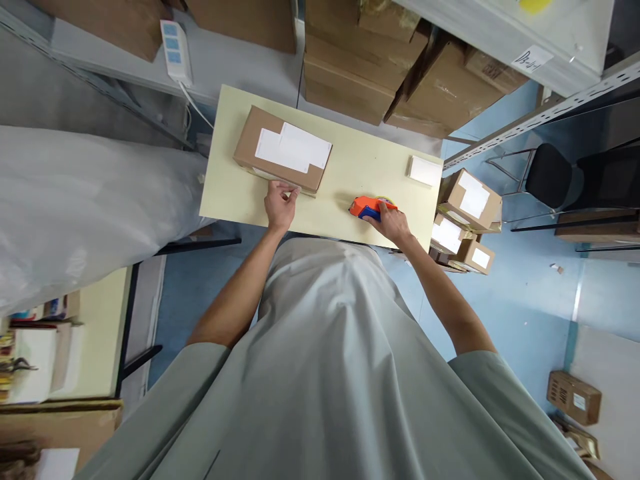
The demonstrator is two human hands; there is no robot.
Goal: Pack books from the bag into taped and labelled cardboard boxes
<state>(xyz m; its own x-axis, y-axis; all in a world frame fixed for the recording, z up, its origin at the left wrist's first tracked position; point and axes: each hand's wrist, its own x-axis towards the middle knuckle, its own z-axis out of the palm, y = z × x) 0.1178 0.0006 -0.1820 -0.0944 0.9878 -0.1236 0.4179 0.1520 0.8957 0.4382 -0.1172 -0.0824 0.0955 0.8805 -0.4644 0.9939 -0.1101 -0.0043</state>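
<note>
A brown cardboard box (244, 141) with white labels (287, 148) on its top lies at a slant on the left part of the pale yellow table (373, 167). My left hand (280, 205) is at the box's near side, thumb and fingers drawn together by its lower edge. A thin pale strip shows beside those fingertips; whether they pinch it I cannot tell. To the right, my right hand (390, 222) grips an orange and blue tape dispenser (367, 207) just above or on the table. Part of its roll is hidden by the fingers.
A small white block (424, 171) sits at the table's right end. Behind stand large cartons (345, 87) and a white power strip (176, 53). Labelled boxes (470, 200) are stacked at right, near a black chair (550, 175). A big plastic-wrapped bundle (95, 207) bulges in from the left.
</note>
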